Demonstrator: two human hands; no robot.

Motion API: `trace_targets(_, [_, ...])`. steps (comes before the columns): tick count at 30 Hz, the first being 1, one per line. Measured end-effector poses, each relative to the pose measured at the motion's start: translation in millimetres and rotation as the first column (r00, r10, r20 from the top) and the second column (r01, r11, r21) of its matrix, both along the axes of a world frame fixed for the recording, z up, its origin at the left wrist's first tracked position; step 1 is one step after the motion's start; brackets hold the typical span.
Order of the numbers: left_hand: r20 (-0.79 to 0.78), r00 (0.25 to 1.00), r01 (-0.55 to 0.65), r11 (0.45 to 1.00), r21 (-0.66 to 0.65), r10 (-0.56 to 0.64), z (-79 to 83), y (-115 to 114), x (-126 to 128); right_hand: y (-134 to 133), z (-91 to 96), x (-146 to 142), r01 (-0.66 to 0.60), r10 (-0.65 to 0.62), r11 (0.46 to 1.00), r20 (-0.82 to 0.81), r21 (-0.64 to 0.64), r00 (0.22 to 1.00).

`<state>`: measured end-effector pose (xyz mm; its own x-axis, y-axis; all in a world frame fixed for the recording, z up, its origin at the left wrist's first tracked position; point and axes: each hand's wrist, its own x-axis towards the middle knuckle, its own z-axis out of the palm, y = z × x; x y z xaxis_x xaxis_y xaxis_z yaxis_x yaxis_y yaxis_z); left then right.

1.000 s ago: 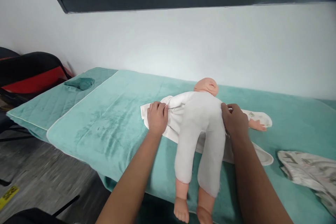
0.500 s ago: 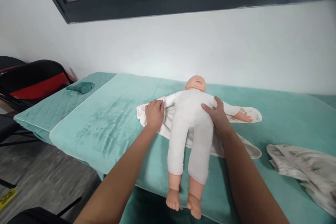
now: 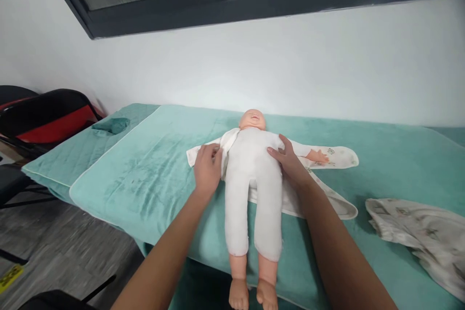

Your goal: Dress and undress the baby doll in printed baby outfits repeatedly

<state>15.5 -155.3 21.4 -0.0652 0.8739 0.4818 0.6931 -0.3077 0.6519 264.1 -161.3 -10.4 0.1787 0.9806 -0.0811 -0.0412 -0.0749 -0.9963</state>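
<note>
A baby doll (image 3: 254,160) with a white cloth body lies on its back, head toward the wall and feet over the table's near edge. An open baby shirt (image 3: 339,156) with small prints is spread beneath it; one doll arm rests on a sleeve. My left hand (image 3: 208,164) is closed on the shirt beside the doll, its fingertips partly hidden. The shirt's front edge lies folded over the doll's shoulder on that side. My right hand (image 3: 289,161) grips the doll's other side, thumb on the chest and fingers by the shoulder.
A teal padded cover (image 3: 145,174) drapes the table, with a face hole (image 3: 111,127) toward its left end. Another printed garment (image 3: 421,237) lies crumpled at the right. Black and red chairs (image 3: 51,118) stand on the left. A white wall and dark window frame rise behind.
The doll has shifted left, its legs straighter. My left hand has brought the shirt's edge up over the doll's shoulder. My right hand moved left with the doll.
</note>
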Motion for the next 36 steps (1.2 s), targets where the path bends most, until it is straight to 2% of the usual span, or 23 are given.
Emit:
trace_targets(2, [0.107, 0.987, -0.101, 0.986, -0.136, 0.116, -15.1, -17.6, -15.3, -1.7, 2.7, -2.1, 0.003, -0.003, 1.000, -0.019, 0.008, 1.000])
trace_targets(4, [0.170, 0.974, -0.099, 0.961, -0.259, 0.146, -24.5, -26.6, -20.5, -4.1, 6.1, -4.8, 0.000, 0.000, 1.000, -0.044, 0.014, 0.999])
trace_targets(8, [0.184, 0.974, -0.062, 0.939, -0.339, 0.130, -22.8, -19.7, -11.1, -8.3, 10.3, -9.9, -0.004, 0.005, 1.000, -0.101, 0.006, 0.995])
trace_targets(13, [0.149, 0.988, 0.030, 0.920, -0.390, 0.030, -2.1, -10.9, -11.7, -12.2, 11.3, -17.0, 0.035, -0.031, 0.999, -0.192, 0.020, 0.981])
trace_targets(15, [0.240, 0.969, 0.026, 0.944, -0.329, 0.057, 8.4, -15.6, -17.1, -13.5, 12.4, -19.5, 0.052, -0.041, 0.998, -0.239, 0.040, 0.970])
trace_targets(17, [0.387, 0.919, 0.021, 0.971, -0.240, 0.076, 20.1, -23.0, -20.3, -14.2, 13.4, -20.8, 0.058, -0.038, 0.996, -0.281, 0.061, 0.959])
trace_targets(20, [0.515, 0.857, 0.078, 0.988, -0.131, 0.000, 39.7, -35.4, -15.3, -14.6, 14.0, -20.8, 0.063, -0.036, 0.994, -0.289, 0.085, 0.957])
trace_targets(23, [0.469, 0.876, 0.177, 0.979, -0.099, -0.111, 58.5, -47.9, -0.1, -14.6, 14.3, -20.6, 0.075, -0.043, 0.993, -0.321, 0.090, 0.946])
trace_targets(25, [0.364, 0.910, 0.259, 0.959, -0.119, -0.200, 67.3, -56.4, 11.6, -14.5, 14.7, -21.0, 0.107, -0.074, 0.992, -0.371, 0.069, 0.926])
trace_targets(27, [0.211, 0.910, 0.389, 0.911, -0.135, -0.357, 70.2, -64.5, 20.7, -14.1, 14.9, -21.7, 0.141, -0.110, 0.989, -0.412, 0.047, 0.905])
trace_targets(29, [0.061, 0.837, 0.547, 0.825, -0.141, -0.544, 65.3, -71.3, 24.0, -13.3, 14.8, -22.2, 0.155, -0.124, 0.987, -0.439, 0.037, 0.890])
trace_targets(31, [-0.020, 0.766, 0.637, 0.763, -0.109, -0.642, 52.6, -75.8, 19.4, -12.5, 14.4, -22.2, 0.157, -0.127, 0.987, -0.457, 0.030, 0.880])
trace_targets(32, [-0.024, 0.771, 0.634, 0.771, -0.063, -0.636, 43.8, -76.8, 14.1, -12.2, 14.2, -22.1, 0.157, -0.128, 0.987, -0.463, 0.026, 0.877])
trace_targets(34, [0.037, 0.848, 0.526, 0.849, 0.051, -0.528, 24.2, -76.4, 0.3, -12.0, 13.9, -21.8, 0.160, -0.132, 0.987, -0.467, 0.021, 0.875])
trace_targets(35, [0.088, 0.884, 0.455, 0.888, 0.068, -0.460, 14.5, -75.1, -6.8, -12.3, 14.0, -21.6, 0.157, -0.129, 0.987, -0.467, 0.022, 0.875])
trace_targets(36, [0.141, 0.899, 0.414, 0.910, 0.032, -0.415, 5.8, -73.3, -13.0, -12.7, 14.1, -21.4, 0.153, -0.125, 0.988, -0.467, 0.023, 0.876])
